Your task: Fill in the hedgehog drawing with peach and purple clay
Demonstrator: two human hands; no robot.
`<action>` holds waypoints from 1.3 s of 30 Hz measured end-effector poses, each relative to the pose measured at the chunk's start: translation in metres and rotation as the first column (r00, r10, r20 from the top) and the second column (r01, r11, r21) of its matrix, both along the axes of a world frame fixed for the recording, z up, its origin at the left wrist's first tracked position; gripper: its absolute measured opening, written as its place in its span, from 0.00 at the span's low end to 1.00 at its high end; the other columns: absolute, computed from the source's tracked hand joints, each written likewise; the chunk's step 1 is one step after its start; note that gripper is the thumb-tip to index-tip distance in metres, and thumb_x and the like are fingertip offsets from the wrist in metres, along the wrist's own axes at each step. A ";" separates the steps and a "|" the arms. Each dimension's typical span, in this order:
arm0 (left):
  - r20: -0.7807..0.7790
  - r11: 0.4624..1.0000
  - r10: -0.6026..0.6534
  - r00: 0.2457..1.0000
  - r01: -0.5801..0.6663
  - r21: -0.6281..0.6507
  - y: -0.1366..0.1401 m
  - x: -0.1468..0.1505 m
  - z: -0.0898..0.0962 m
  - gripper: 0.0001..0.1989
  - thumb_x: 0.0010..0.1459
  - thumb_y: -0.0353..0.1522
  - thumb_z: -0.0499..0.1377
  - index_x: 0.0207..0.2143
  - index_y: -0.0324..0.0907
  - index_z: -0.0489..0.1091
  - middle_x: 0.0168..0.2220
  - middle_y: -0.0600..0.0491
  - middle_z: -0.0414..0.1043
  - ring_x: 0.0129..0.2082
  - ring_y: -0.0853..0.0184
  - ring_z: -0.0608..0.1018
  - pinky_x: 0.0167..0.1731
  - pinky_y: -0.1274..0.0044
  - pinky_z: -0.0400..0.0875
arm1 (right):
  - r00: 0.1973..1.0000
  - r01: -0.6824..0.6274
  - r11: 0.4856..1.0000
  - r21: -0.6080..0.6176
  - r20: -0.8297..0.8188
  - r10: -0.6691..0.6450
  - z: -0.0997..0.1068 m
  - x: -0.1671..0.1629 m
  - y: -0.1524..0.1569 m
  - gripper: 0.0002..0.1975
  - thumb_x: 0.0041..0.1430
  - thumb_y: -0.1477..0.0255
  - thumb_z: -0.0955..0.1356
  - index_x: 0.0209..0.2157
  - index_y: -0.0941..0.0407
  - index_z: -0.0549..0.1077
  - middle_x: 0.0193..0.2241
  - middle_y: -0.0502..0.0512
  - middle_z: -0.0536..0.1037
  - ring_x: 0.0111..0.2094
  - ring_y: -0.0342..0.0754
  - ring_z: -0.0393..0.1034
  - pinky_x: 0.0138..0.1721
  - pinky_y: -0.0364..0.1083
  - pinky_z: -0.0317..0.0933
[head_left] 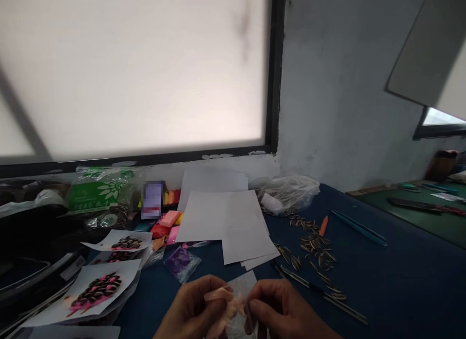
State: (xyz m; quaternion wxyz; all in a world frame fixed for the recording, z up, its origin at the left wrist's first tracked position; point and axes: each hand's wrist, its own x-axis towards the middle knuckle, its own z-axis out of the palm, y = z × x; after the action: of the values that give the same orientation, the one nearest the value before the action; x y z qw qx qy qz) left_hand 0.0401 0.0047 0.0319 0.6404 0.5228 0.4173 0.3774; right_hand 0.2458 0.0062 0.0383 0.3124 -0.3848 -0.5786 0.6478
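Note:
At the bottom centre, my left hand [198, 305] and my right hand [278, 310] are both closed on a clear plastic packet with soft peach-coloured clay [230, 307] in it. Thumbs and fingers pinch its film from either side, so part of the packet is hidden. A small white sheet [246, 281] lies just behind it. Left of that is a clear packet of purple clay [182, 262]. Loose sunflower seeds [316, 246] are scattered beyond my right hand, with a pen [329, 294] lying in front of them.
White paper sheets [218, 215] lie at the back middle. Seed-decorated cards [96, 290] are stacked at left, near coloured clay packets [169, 219] and a green-and-clear seed bag [96, 193]. Blue tweezers [358, 227], an orange stick [324, 226] and a clear plastic bag [289, 193] are at right.

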 end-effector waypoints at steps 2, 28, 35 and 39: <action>0.014 0.999 -0.035 0.999 0.035 -0.005 0.001 0.001 0.000 0.27 0.49 0.53 0.68 0.37 0.39 0.73 0.18 0.59 0.66 0.19 0.72 0.70 0.16 0.84 0.63 | 1.000 0.018 1.000 0.012 0.003 -0.018 0.003 0.000 -0.001 0.19 0.54 0.56 0.71 0.28 0.60 0.72 0.24 0.52 0.75 0.22 0.39 0.65 0.20 0.36 0.57; -0.086 0.998 -0.061 0.994 0.061 0.007 -0.003 0.008 0.004 0.22 0.47 0.48 0.70 0.29 0.39 0.71 0.14 0.64 0.60 0.12 0.79 0.59 0.15 0.85 0.58 | 0.993 -0.023 0.998 0.060 0.117 0.016 0.017 0.000 -0.011 0.08 0.56 0.67 0.67 0.30 0.58 0.69 0.23 0.49 0.71 0.25 0.41 0.65 0.24 0.38 0.57; -0.106 0.997 -0.074 0.992 0.076 0.022 -0.002 0.003 0.003 0.24 0.48 0.51 0.69 0.29 0.38 0.73 0.22 0.54 0.73 0.17 0.74 0.69 0.16 0.84 0.59 | 0.991 -0.007 0.988 0.152 0.136 -0.014 0.014 0.004 -0.008 0.10 0.58 0.64 0.65 0.29 0.56 0.64 0.21 0.46 0.66 0.21 0.40 0.57 0.20 0.39 0.51; -0.023 0.994 -0.110 0.994 0.110 0.007 -0.001 0.004 0.001 0.23 0.50 0.51 0.68 0.31 0.39 0.73 0.25 0.54 0.74 0.20 0.73 0.72 0.18 0.83 0.62 | 0.980 -0.002 0.971 0.237 0.194 -0.046 0.007 0.004 -0.009 0.08 0.59 0.67 0.64 0.28 0.56 0.65 0.22 0.47 0.67 0.24 0.42 0.60 0.25 0.40 0.55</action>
State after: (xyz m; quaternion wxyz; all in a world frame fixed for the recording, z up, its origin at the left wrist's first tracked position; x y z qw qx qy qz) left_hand 0.0437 0.0033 0.0326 0.6533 0.5520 0.3935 0.3373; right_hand 0.2500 -0.0026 0.0455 0.3039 -0.4139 -0.6754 0.5293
